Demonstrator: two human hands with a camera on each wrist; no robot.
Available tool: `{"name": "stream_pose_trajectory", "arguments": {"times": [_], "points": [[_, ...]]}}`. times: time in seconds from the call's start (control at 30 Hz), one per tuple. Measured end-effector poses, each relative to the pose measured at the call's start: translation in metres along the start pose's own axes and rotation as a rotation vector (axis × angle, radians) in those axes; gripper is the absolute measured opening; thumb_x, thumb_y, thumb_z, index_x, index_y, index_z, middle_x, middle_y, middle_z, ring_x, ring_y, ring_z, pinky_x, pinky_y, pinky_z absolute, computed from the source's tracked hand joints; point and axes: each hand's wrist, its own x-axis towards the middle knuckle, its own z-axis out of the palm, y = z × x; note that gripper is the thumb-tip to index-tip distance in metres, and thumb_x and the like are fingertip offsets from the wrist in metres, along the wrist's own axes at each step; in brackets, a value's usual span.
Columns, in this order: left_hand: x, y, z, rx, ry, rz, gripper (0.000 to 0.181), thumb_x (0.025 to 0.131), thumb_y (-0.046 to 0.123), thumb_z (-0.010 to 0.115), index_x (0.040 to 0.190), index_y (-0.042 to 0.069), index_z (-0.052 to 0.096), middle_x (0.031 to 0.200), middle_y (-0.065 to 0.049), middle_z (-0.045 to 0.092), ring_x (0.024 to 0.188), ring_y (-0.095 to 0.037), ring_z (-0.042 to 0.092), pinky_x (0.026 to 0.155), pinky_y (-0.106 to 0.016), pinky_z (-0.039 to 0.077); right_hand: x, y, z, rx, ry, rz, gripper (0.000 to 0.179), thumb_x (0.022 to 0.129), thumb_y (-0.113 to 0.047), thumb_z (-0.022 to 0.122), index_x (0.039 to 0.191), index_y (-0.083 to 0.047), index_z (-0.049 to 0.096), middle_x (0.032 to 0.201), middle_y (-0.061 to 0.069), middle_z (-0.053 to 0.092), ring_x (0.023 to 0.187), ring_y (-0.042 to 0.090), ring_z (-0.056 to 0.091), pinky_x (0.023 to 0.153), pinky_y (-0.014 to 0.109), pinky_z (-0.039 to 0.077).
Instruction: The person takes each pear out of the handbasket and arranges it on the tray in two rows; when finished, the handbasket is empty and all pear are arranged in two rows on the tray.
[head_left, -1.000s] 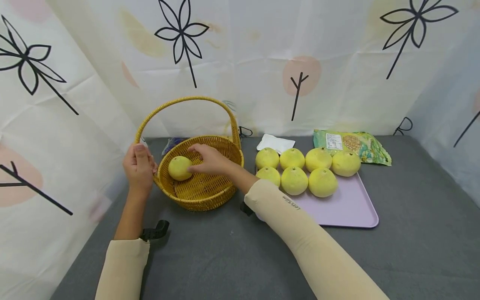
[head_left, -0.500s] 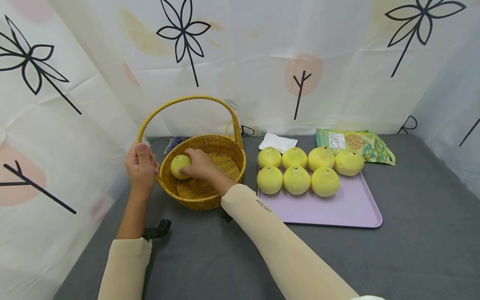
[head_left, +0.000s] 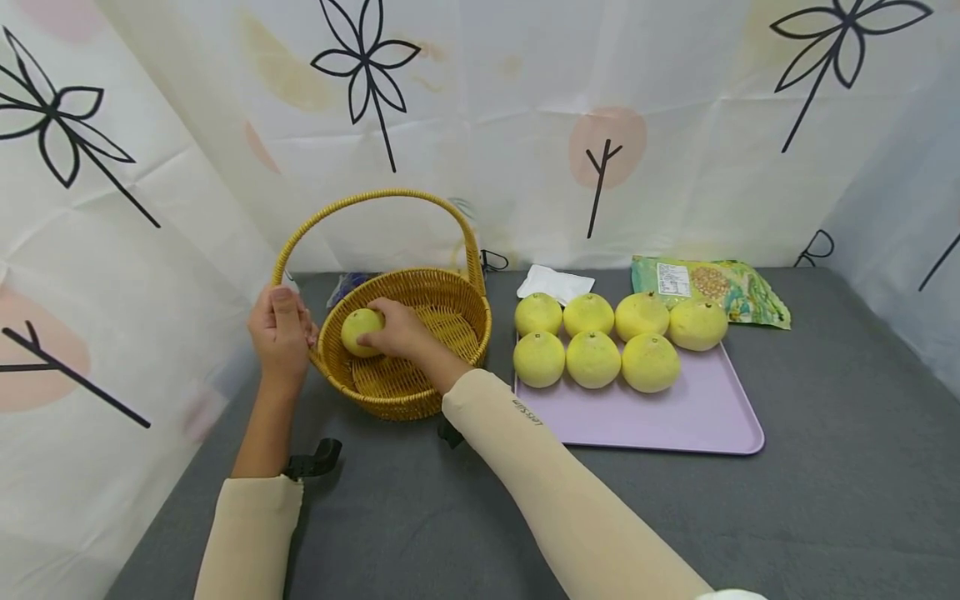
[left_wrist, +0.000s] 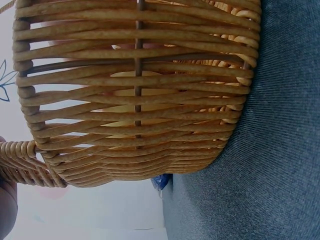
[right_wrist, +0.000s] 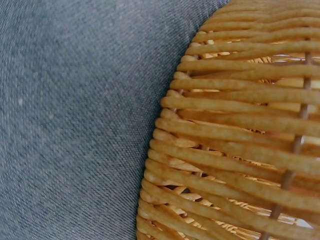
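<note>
A yellow wicker basket (head_left: 408, 404) with a tall arched handle stands on the left of the table. My left hand (head_left: 282, 329) grips the foot of the handle at its left side, thumb up. Inside the basket, against the left wall, lies one pale yellow grapefruit (head_left: 357, 331). My right hand (head_left: 401, 329) reaches over the front rim and holds that grapefruit from its right side, fingers and thumb around it. In the left wrist view, the basket wall (left_wrist: 135, 115) half hides the fruit. The right wrist view shows only woven basket side and tablecloth, no hand.
Right of the basket, a lilac tray (head_left: 645, 421) bears several grapefruits (head_left: 593, 360) in two rows at its back. Behind it lie a white packet (head_left: 555, 283) and a green printed bag (head_left: 712, 287). A dark blue packet (head_left: 347, 287) sits behind the basket; a patterned curtain hangs behind.
My right hand has moved left inside the basket and closed round the grapefruit, which it was beside a second ago. Its forearm has swung left, off the tray. The left hand stays on the handle.
</note>
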Motion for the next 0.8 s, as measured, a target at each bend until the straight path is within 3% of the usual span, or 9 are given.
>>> {"name": "stream_pose_trajectory", "arguments": {"times": [0.43, 0.8], "points": [[0.001, 0.003, 0.001, -0.016, 0.005, -0.019, 0.045, 0.108, 0.021, 0.047, 0.080, -0.013, 0.039, 0.051, -0.003, 0.035, 0.037, -0.011, 0.033, 0.036, -0.017, 0.035, 0.000, -0.001, -0.005, -0.005, 0.006, -0.007, 0.053, 0.092, -0.025, 0.077, 0.139, -0.011, 0.056, 0.129, 0.008, 0.060, 0.107, 0.022, 0.060, 0.080, 0.033, 0.051], [0.001, 0.001, -0.001, 0.017, -0.011, 0.011, 0.050, 0.108, 0.024, 0.047, 0.080, -0.015, 0.037, 0.051, -0.002, 0.036, 0.038, -0.010, 0.034, 0.037, -0.018, 0.034, -0.006, -0.006, -0.016, -0.014, -0.013, -0.020, 0.054, 0.092, -0.027, 0.076, 0.140, -0.012, 0.055, 0.135, 0.010, 0.058, 0.115, 0.024, 0.058, 0.083, 0.032, 0.052]]}}
